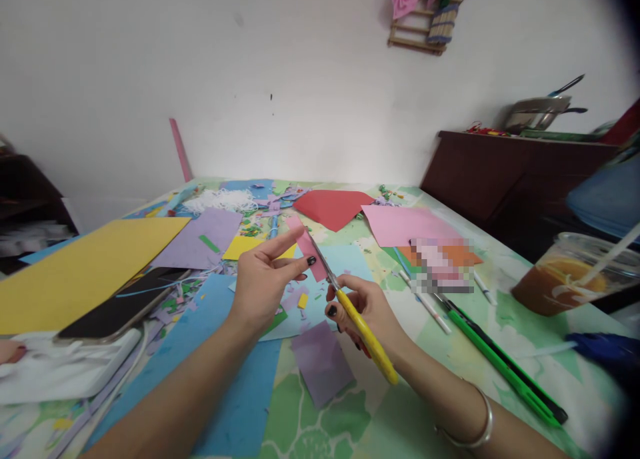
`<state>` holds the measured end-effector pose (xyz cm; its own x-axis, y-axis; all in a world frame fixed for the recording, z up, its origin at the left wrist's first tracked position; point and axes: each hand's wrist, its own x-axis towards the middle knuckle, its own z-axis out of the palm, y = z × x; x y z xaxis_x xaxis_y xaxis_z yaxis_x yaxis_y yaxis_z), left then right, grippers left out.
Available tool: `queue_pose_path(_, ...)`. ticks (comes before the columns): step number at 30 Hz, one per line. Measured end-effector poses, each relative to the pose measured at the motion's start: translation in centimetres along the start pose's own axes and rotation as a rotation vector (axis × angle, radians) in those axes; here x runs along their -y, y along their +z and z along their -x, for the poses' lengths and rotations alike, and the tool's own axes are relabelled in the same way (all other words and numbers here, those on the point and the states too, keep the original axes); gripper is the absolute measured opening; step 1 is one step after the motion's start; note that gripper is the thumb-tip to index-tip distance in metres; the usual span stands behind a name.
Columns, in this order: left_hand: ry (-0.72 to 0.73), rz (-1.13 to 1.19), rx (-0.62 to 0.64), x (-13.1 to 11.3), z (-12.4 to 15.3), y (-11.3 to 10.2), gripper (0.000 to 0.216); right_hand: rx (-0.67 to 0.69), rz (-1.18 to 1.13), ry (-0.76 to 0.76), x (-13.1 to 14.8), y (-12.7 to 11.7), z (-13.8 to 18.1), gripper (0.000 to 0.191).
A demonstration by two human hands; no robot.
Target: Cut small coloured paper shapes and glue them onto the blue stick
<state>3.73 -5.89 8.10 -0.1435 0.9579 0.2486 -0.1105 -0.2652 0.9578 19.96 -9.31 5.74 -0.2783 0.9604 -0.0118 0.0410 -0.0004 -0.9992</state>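
Note:
My left hand [265, 272] pinches a narrow strip of pink paper [315, 267] between thumb and fingers, above the middle of the table. In my right hand [373, 309] is a pair of scissors [367, 336] with yellow handles. Their metal blades point up and away, lying along the right edge of the pink strip. Whether the blades are parted I cannot tell. Below the hands, a light blue sheet [350, 262] carries small paper scraps, and a purple paper square [323, 362] lies nearer to me.
On the right are a green utility knife [500, 359], pens [427, 302] and a cup of orange drink [565, 279]. A phone [120, 306] on a white stand [70, 372], a yellow sheet [100, 259] and a blue sheet [225, 392] lie left. Red paper [333, 206] and pink paper [410, 224] are farther back.

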Motion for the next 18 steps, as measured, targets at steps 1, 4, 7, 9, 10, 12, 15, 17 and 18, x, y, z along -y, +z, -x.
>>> queue_pose_path(1, -0.002, 0.003, 0.001, -0.06, 0.06, 0.03, 0.049, 0.001, -0.005, -0.004, -0.08, -0.02, -0.02, 0.028)
queue_pose_path(4, -0.007, 0.008, 0.004, -0.2, 0.19, 0.08, 0.05, -0.011, -0.015, 0.0, -0.2, -0.02, -0.06, 0.028)
queue_pose_path(7, -0.004, 0.013, 0.002, -0.21, 0.2, 0.11, 0.05, -0.027, -0.014, 0.014, -0.2, 0.04, -0.06, 0.027)
queue_pose_path(9, -0.004, 0.017, 0.0, -0.18, 0.18, 0.13, 0.05, -0.034, -0.012, 0.018, -0.25, 0.07, -0.06, 0.026)
queue_pose_path(10, -0.008, 0.016, -0.002, -0.17, 0.18, 0.14, 0.05, -0.035, -0.011, 0.02, -0.3, 0.07, -0.07, 0.026)
queue_pose_path(12, -0.013, 0.011, -0.007, -0.17, 0.17, 0.16, 0.051, -0.036, -0.01, 0.018, -0.41, 0.06, -0.1, 0.025)
queue_pose_path(15, -0.004, 0.013, -0.005, -0.21, 0.18, 0.19, 0.051, -0.031, 0.001, 0.009, -0.42, 0.02, -0.15, 0.023)
queue_pose_path(17, 0.003, 0.019, -0.002, -0.22, 0.18, 0.2, 0.052, -0.024, 0.014, -0.001, -0.28, 0.01, -0.15, 0.023)
queue_pose_path(18, 0.003, 0.022, -0.002, -0.21, 0.19, 0.21, 0.052, -0.021, 0.017, -0.006, -0.19, 0.0, -0.14, 0.023)
